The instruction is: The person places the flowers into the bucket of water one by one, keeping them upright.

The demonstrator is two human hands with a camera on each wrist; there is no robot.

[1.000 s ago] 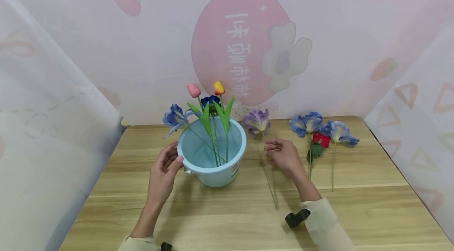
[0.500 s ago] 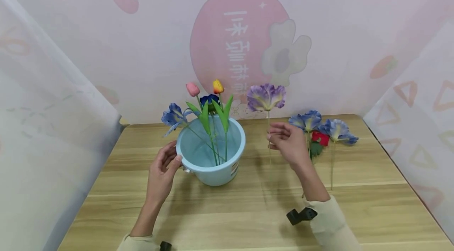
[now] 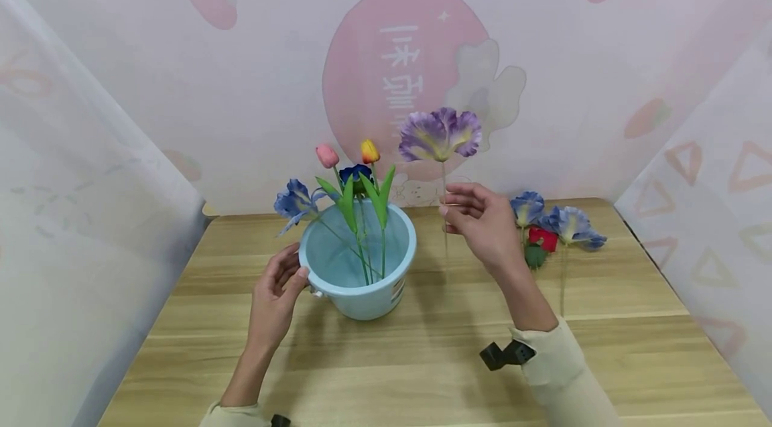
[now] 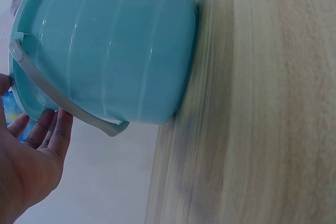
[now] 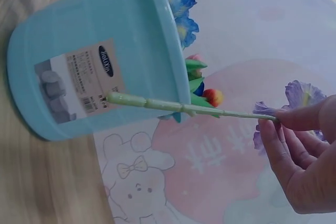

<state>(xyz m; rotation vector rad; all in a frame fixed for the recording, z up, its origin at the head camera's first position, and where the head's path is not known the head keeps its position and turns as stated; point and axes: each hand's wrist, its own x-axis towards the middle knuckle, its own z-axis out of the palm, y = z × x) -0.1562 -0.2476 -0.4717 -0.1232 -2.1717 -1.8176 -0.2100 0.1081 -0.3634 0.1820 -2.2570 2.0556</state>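
A light-blue bucket stands upright on the table. My left hand holds its rim at the left, thumb on the rim and fingers outside, near the pale handle. In the bucket stand a pink tulip, a yellow-red tulip, a dark blue flower and a blue iris leaning left. Right of the bucket, my right hand pinches the stem of a purple iris, bloom up. Its green stem end hangs below the hand, overlapping the bucket in the right wrist view.
On the wooden table, at the right, lie a blue iris, a pale blue iris and a red rose. A printed white curtain closes off the back and sides.
My right hand has lifted the purple iris off the table, turned it upright and raised it, then brought it slightly left toward the bucket. The left hand stays on the rim.
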